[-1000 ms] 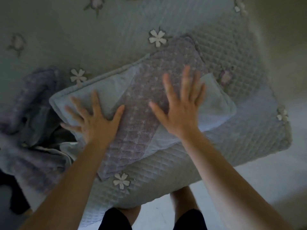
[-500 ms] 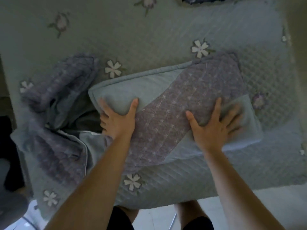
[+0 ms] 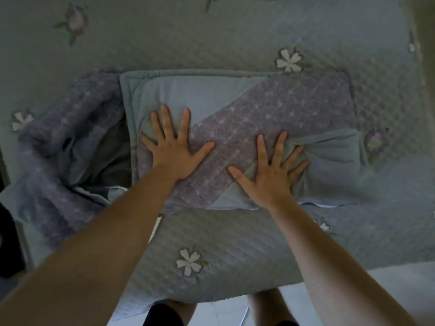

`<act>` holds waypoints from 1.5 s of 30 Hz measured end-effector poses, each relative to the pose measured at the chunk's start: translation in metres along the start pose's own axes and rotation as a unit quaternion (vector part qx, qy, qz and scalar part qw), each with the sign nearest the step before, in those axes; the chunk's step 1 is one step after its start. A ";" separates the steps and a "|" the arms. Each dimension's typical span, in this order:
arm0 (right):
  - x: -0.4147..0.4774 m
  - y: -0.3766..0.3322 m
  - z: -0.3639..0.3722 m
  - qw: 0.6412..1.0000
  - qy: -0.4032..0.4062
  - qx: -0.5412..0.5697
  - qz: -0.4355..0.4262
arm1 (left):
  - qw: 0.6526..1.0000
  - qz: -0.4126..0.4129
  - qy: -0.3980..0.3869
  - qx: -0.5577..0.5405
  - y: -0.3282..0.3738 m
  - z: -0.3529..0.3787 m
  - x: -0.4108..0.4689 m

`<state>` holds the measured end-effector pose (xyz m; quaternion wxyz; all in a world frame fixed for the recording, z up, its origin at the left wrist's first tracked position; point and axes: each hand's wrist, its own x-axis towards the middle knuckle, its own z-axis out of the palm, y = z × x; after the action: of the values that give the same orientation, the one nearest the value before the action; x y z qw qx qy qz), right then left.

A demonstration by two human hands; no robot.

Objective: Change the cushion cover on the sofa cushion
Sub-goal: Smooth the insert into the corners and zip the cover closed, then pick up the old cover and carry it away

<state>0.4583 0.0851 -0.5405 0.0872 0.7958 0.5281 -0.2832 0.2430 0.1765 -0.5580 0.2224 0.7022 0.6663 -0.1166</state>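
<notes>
a person leans over a sofa draped in a pale green quilted spread (image 3: 235,243) and presses both palms onto a cushion (image 3: 200,95) lying flat across the seat, long side running left to right. the left hand (image 3: 175,156) lies on the cushion's left half, its fingers (image 3: 167,123) straight and fanned wide, thumb out along a diagonal purple-grey quilted band (image 3: 270,114) that crosses the blue-green fabric. the right hand (image 3: 270,180) rests nearer the front edge, right of centre, fingers likewise spread and gripping nothing. the blue-green cloth puckers into folds around its outer fingertips, though whether they are bunching it or merely pressing cannot be told from this angle. touching the cushion's left edge, a crumpled cover (image 3: 58,142) in matching purple and blue sits in a loose heap on the seat. a white stitched flower (image 3: 189,261) shows on the spread's front drop, beside the left forearm, and another flower (image 3: 289,58) lies just behind the cushion's far edge. the person's legs (image 3: 186,309) and a strip of pale floor (image 3: 404,285) appear lowest in view.
</notes>
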 end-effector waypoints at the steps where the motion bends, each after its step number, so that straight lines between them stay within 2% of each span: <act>1: 0.005 -0.002 -0.003 1.000 -0.005 0.008 -0.014 | 1.000 0.002 -0.017 0.004 0.000 -0.004 0.009; 3: 0.007 -0.001 -0.011 0.999 -0.029 0.021 -0.030 | 1.000 0.009 -0.024 -0.012 0.000 -0.014 0.009; 7: -0.024 0.003 -0.023 0.999 -0.038 -0.016 -0.015 | 0.997 0.046 0.063 -0.030 -0.014 -0.021 -0.054; 11: -0.052 -0.008 -0.035 0.998 -0.052 -0.023 0.026 | 0.997 0.055 -0.047 -0.041 -0.052 -0.015 -0.148; 13: -0.065 -0.031 -0.040 0.999 -0.009 -0.003 0.034 | 0.997 0.053 -0.055 -0.008 -0.080 -0.023 -0.182; 14: -0.070 -0.047 -0.043 1.000 0.024 -0.002 0.007 | 0.998 0.049 -0.032 0.007 -0.095 -0.031 -0.196; 17: -0.079 -0.119 -0.047 0.983 0.097 -0.028 -0.151 | 0.999 -0.007 0.037 0.014 -0.151 -0.048 -0.224; 22: -0.067 -0.275 -0.033 0.905 0.174 -0.067 -0.381 | 0.987 -0.126 0.092 -0.025 -0.245 -0.038 -0.240; 24: -0.064 -0.334 -0.031 0.883 0.233 -0.023 -0.406 | 0.984 -0.152 0.090 -0.030 -0.270 -0.025 -0.244; 27: -0.066 -0.404 -0.022 0.870 0.270 0.019 -0.412 | 0.978 -0.180 0.093 -0.046 -0.289 -0.007 -0.253; 29: -0.063 -0.416 0.005 0.863 0.229 -0.051 -0.446 | 0.977 -0.183 0.092 -0.050 -0.295 0.003 -0.257; 30: -0.058 -0.406 0.025 0.869 0.158 -0.105 -0.458 | 0.977 -0.183 0.093 -0.056 -0.297 0.006 -0.258; 32: -0.050 -0.361 0.068 0.886 -0.029 -0.194 -0.420 | 0.976 -0.181 0.097 -0.072 -0.298 0.011 -0.258; 33: -0.049 -0.333 0.083 0.890 -0.091 -0.216 -0.391 | 0.976 -0.176 0.101 -0.079 -0.298 0.012 -0.256; 34: -0.050 -0.310 0.093 0.893 -0.113 -0.224 -0.375 | 0.977 -0.168 0.105 -0.083 -0.298 0.014 -0.253; 36: -0.056 -0.285 0.098 0.894 -0.114 -0.226 -0.370 | 0.980 -0.140 0.114 -0.086 -0.296 0.015 -0.242; 41: -0.052 -0.286 0.087 0.888 -0.142 -0.220 -0.378 | 0.986 -0.091 0.082 -0.113 -0.285 0.033 -0.198; 45: -0.049 -0.288 0.103 0.890 -0.093 -0.233 -0.382 | 0.991 -0.091 0.041 -0.092 -0.296 0.055 -0.176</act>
<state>0.1513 0.1244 -0.5523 0.2033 0.4596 0.8317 -0.2361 -0.0569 -0.0007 -0.5715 0.2469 0.6191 0.7441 -0.0459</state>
